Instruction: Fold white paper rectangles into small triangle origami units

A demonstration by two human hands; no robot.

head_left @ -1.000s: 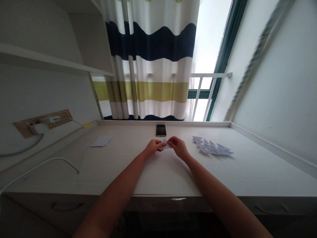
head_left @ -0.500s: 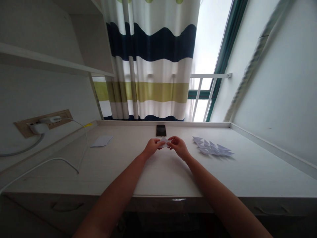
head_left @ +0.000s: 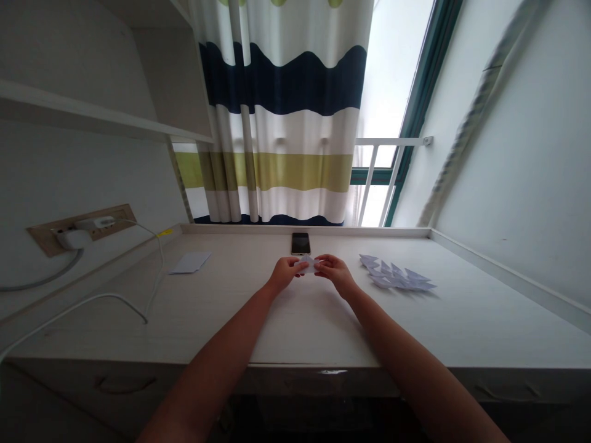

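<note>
Both my hands meet over the middle of the pale desk (head_left: 295,326), a little above its surface. My left hand (head_left: 282,273) and my right hand (head_left: 336,272) each pinch one end of a small folded piece of white paper (head_left: 308,264). Their fingers are closed on it. To the right of my right hand lies a heap of several folded white paper triangles (head_left: 396,276). A dark phone (head_left: 300,242) lies flat just behind my hands.
A flat white sheet of paper (head_left: 190,262) lies at the left of the desk. A white cable (head_left: 115,299) runs from a wall socket strip (head_left: 78,229) across the left side. A striped curtain (head_left: 281,123) and a window rail stand behind the desk.
My hands have drawn a little closer together and lifted the folded paper slightly; its shape between the fingers looks smaller. Nothing else has moved.
</note>
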